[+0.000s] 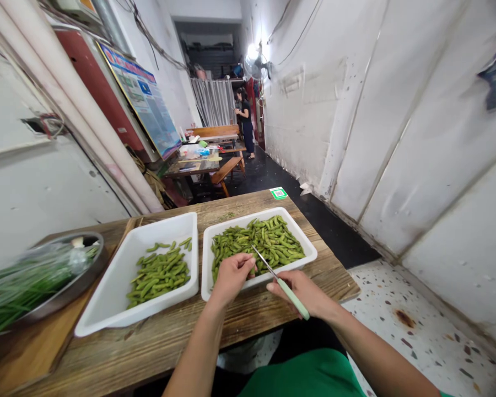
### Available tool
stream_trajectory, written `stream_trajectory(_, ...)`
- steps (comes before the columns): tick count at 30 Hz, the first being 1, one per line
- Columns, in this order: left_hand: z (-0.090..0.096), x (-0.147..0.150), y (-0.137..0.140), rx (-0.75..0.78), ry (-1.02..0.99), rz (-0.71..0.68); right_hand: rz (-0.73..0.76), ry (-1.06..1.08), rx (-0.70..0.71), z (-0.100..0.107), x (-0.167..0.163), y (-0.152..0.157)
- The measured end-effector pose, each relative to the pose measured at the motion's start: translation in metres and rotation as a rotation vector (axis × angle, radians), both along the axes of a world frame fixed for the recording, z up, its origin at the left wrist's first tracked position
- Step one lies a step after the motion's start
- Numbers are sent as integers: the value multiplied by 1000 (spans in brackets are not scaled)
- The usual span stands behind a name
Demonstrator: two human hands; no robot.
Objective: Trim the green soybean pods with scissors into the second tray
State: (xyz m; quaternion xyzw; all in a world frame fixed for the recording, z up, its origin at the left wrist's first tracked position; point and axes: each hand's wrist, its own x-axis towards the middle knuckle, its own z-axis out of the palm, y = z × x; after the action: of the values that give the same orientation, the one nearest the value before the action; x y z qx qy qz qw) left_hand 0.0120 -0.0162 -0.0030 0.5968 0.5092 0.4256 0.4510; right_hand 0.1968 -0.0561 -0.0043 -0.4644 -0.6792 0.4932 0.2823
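Observation:
My right hand is closed around the pale green handle of scissors, seen nearly edge-on, their metal blades pointing up and left. Close to the blades, my left hand pinches a green soybean pod, mostly hidden by the fingers. Both hands are at the near edge of a white plastic tray, which is full of green pods. To its left, a second white tray holds a smaller heap of pods.
The trays stand on a wooden table. At far left, a metal bowl with bagged green stalks rests on a wooden board. A QR card lies at the far corner. Beyond are a cluttered table, benches and a standing person.

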Motion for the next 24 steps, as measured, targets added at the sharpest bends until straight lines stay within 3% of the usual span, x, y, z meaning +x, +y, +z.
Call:
stream_trajectory(6,-9,1,3,86,245,12,-11,-23,-72,-8,2,1)
stream_trajectory(10,-5,-8,5,81,350,20,19,-6,-174,-11,7,-1)
stream_trajectory(12,4,-28,7,145,467,155,35,36,-191,-13,9,-1)
stream_trajectory(14,14,-57,7,233,701,411,38,79,-197,-17,11,-2)
stream_trajectory(16,24,-87,7,194,962,682,34,97,-204,-20,12,-2)
stream_trajectory(18,28,-104,7,159,1117,830,31,101,-211,-22,11,-1)
stream_trajectory(20,26,-104,8,183,1198,776,31,107,-206,-23,11,-1)
stream_trajectory(24,9,-72,18,305,1293,535,35,87,-185,-22,10,0)
